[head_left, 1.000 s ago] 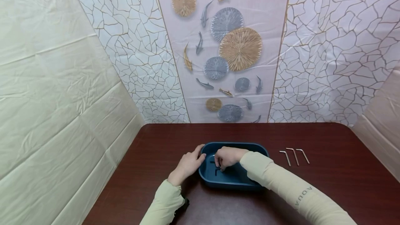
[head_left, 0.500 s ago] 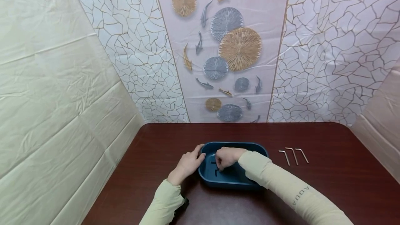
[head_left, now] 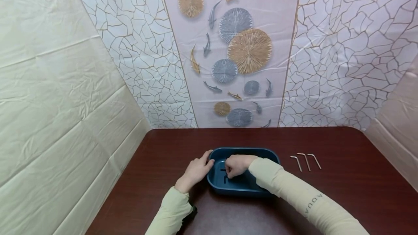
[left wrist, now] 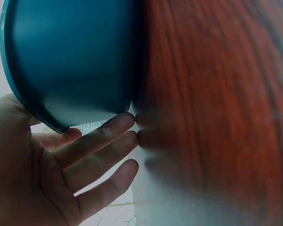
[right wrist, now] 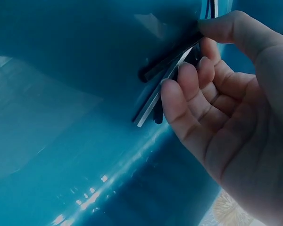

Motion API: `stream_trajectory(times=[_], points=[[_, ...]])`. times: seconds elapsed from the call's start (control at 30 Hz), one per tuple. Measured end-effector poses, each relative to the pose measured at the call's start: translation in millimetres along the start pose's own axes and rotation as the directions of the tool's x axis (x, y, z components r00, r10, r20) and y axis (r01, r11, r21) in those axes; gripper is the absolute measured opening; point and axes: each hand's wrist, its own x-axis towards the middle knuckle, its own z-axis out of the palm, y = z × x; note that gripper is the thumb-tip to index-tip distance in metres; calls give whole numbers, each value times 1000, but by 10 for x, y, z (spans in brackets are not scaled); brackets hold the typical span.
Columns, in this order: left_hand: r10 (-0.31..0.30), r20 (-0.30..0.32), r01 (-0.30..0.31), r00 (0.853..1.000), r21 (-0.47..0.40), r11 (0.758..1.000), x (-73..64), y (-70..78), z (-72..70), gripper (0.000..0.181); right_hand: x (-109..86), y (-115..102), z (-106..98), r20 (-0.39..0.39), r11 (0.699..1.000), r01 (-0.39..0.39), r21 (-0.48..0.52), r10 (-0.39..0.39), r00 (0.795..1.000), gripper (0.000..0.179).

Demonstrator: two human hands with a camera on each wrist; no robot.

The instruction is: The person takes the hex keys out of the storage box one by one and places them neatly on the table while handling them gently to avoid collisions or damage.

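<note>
A deep blue plastic bin with rounded corners stands on the table. My left hand holds its left end, thumb over the rim and fingers along the outer wall. In the left wrist view, the fingertips reach down to the tabletop. Inside the bin, my right hand has its fingers curled and thumb bent at a small group of hex keys. The right wrist view shows thumb and forefinger pinching a black hex key. A silver hex key lies beside it, partly hidden by the fingers.
Three silver hex keys lie side by side on the table right of the bin, the nearest one beyond the right sleeve. A dark L-shaped hex key rests on the bin floor. The dark red wooden table meets patterned cloth behind.
My right hand has shifted only slightly inside the bin, its fingers drawing closer together. The left hand keeps its place on the bin. The head view has shifted a little.
</note>
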Motion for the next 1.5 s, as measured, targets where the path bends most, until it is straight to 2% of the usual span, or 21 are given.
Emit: stream_trajectory(times=[0.2,0.37,0.43,0.5,0.7,1.1,1.23,1.5], points=[[-4,6,4,1000,-3,1000,7,-20,7,49,-127,-195,-81,-5,999,-37,-23,37,999,21],[7,2,-7,1000,-3,1000,28,-30,-6,49,-387,-663,-317,-12,994,-112,20,112,994,17],[9,-3,-9,1000,-10,1000,33,-29,-13,49,-458,-802,-387,-23,992,-121,34,122,992,16],[7,-8,-8,1000,-16,1000,34,-30,-15,49,-480,-846,-408,-38,992,-126,27,127,991,13],[-13,-7,12,1000,-26,1000,26,-37,-3,49,-506,-888,-419,-67,984,-138,112,146,987,3],[-5,-1,5,1000,-29,1000,6,-34,35,49,-544,-848,-393,-106,975,-158,154,176,979,14],[-13,-3,13,1000,-16,1000,10,-24,41,49,-621,-823,-438,-146,978,-141,157,164,976,17],[-14,-19,14,1000,17,1000,25,-12,39,49,-887,-754,-654,-241,980,-117,163,155,958,21]])
